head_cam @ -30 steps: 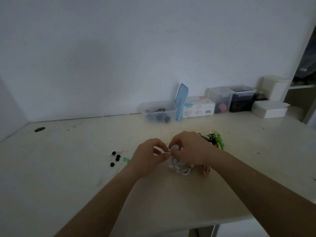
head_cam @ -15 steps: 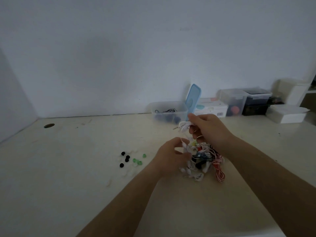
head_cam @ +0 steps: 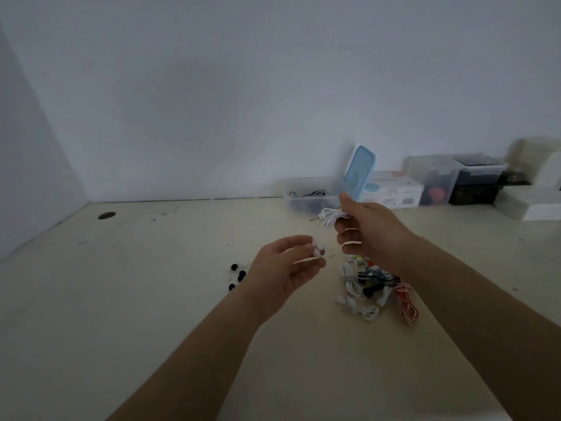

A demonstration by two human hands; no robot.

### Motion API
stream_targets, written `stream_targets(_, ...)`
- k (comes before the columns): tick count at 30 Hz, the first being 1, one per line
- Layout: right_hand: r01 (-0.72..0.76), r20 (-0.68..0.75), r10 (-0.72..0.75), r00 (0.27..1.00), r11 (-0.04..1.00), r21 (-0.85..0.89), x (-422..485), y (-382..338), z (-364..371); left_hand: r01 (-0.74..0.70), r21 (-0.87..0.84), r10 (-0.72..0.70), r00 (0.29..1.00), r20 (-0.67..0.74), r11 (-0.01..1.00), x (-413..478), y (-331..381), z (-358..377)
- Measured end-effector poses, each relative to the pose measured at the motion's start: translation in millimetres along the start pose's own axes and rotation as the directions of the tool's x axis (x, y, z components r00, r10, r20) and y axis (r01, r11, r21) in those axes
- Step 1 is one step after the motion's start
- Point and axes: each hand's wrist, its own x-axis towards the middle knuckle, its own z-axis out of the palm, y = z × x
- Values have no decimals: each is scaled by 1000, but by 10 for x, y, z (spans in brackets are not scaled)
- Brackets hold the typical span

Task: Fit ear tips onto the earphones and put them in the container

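My right hand (head_cam: 372, 230) holds a bundled white earphone cable (head_cam: 329, 216) lifted above the table, just in front of the clear container (head_cam: 309, 194) with its blue lid (head_cam: 359, 171) standing open. My left hand (head_cam: 288, 264) pinches the white earbuds (head_cam: 318, 249) of that earphone between thumb and fingertips. A tangled pile of earphones (head_cam: 368, 287) in white, black and red-white lies on the table below my right hand. Loose black ear tips (head_cam: 238, 276) sit left of my left hand.
More plastic boxes (head_cam: 431, 177) and white cartons (head_cam: 391, 192) line the wall at the back right. A round cable hole (head_cam: 107, 215) is in the tabletop at the far left. The pale table (head_cam: 121, 299) runs wide to the left.
Both hands have risen from the pile; my right hand lifted the white cable bundle toward the container, and my left hand came up pinching the earbuds. The camera turned left.
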Motion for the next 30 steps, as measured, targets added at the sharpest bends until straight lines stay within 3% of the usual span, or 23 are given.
stream_targets(5,-67,37,68,997,998,-13,10,81,97,-58,42,63,990,-130,997,-68,95,-193)
stream_targets(9,-28,-11,26,1000,971,-238,38,171,131,-110,189,152,962,-225,976,-26,201,-351)
stream_targets(14,51,-13,-62,998,911,-409,88,271,112,-109,284,173,962,-212,953,77,246,-368)
stream_targets(17,74,11,-84,996,798,-599,127,320,89,-124,349,189,969,-161,929,134,253,-355)
stream_targets(20,130,74,-119,990,573,-809,145,348,99,-145,526,252,958,-137,838,151,266,-332)
stream_targets(22,208,108,-236,966,454,-866,163,351,147,-167,585,297,946,-133,793,165,266,-308)
stream_targets(23,259,128,-302,945,448,-856,177,350,181,-177,595,315,939,-136,784,170,269,-293)
stream_targets(25,337,162,-335,928,569,-750,216,342,269,-194,591,341,928,-148,783,177,268,-282)
stream_targets(27,334,204,-264,943,749,-572,247,350,377,-208,561,352,922,-161,801,167,273,-299)
stream_targets(30,344,211,-277,937,833,-434,268,391,451,-202,511,326,931,-164,835,130,292,-358)
